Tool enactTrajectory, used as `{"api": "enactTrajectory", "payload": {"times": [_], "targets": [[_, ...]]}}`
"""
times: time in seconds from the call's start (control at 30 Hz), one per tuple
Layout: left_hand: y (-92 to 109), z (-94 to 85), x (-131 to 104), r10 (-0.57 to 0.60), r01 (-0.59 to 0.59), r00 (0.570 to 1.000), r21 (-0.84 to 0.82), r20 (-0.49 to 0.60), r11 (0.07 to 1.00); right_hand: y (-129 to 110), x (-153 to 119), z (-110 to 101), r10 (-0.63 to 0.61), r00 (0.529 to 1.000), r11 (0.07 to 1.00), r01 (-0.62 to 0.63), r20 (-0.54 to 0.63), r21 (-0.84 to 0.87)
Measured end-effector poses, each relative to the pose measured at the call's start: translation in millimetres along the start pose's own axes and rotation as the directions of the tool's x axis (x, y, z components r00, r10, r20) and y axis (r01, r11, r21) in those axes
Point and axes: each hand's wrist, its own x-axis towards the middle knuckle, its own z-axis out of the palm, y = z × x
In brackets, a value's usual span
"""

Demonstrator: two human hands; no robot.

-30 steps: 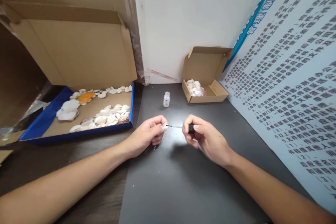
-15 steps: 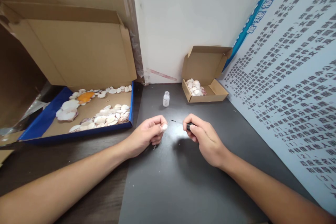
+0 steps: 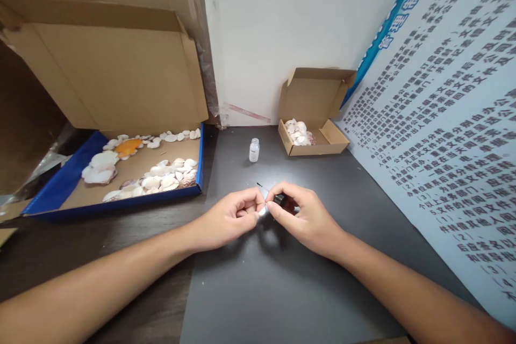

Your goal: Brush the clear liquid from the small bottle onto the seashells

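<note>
Between the fingertips of my left hand (image 3: 236,214) is a small white shell (image 3: 262,210), pinched at its edge. My right hand (image 3: 300,212) is closed around the black cap of a brush (image 3: 279,199), whose thin stem and dark tip point left past my left fingers. The right thumb and forefinger also reach the shell's edge; whether they grip it I cannot tell. Beyond both hands, a small clear glass bottle (image 3: 253,151) with a white label stands upright and uncapped on the dark mat.
On the left, an open blue-edged cardboard box (image 3: 133,164) holds several shells and one orange shell (image 3: 128,147). A smaller open cardboard box (image 3: 318,149) with white shells (image 3: 297,131) stands at the back right. A printed sheet (image 3: 439,91) rises along the right side.
My hands have come together, the right moving left with the brush. Its thumb and forefinger now meet the shell in my left hand.
</note>
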Motion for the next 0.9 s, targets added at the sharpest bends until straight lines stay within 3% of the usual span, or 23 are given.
{"api": "enactTrajectory", "payload": {"times": [0.23,0.9], "targets": [[-1.0,1.3,-0.3,0.001,-0.001,1.0,0.023,0.002,1.0,0.0,-0.9,1.2,-0.021,1.0,0.997,0.019,-0.022,-0.074],[2.2,1.8,-2.1,0.023,-0.023,1.0,0.048,0.008,0.999,-0.7,-0.7,1.9,0.006,1.0,1.0,-0.005,0.013,-0.006]]}}
